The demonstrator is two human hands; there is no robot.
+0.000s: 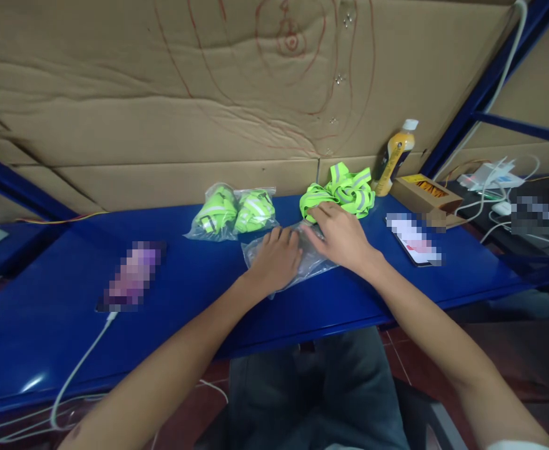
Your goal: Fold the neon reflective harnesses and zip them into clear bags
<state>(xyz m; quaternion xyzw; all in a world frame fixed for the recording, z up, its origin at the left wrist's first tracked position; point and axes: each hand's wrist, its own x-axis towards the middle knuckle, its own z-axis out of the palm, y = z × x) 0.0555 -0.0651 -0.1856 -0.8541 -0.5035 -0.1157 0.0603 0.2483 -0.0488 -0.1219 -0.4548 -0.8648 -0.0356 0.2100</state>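
Both my hands rest on a clear plastic bag [255, 253] lying flat on the blue shelf [194, 294]. My left hand [274, 259] presses on the bag's middle with its fingers spread. My right hand [340, 234] lies over the bag's right end, fingertips at its edge, just in front of a loose neon green reflective vest [344, 187]. To the left, two more folded green vests sit packed in clear bags [232, 212].
A phone on a white cable [131, 278] lies at the left, another phone [415, 240] at the right. A yellow drink bottle [396, 156] and a small cardboard box [424, 194] stand behind it. Cardboard sheets [162, 94] back the shelf. Cables and chargers [494, 181] lie at far right.
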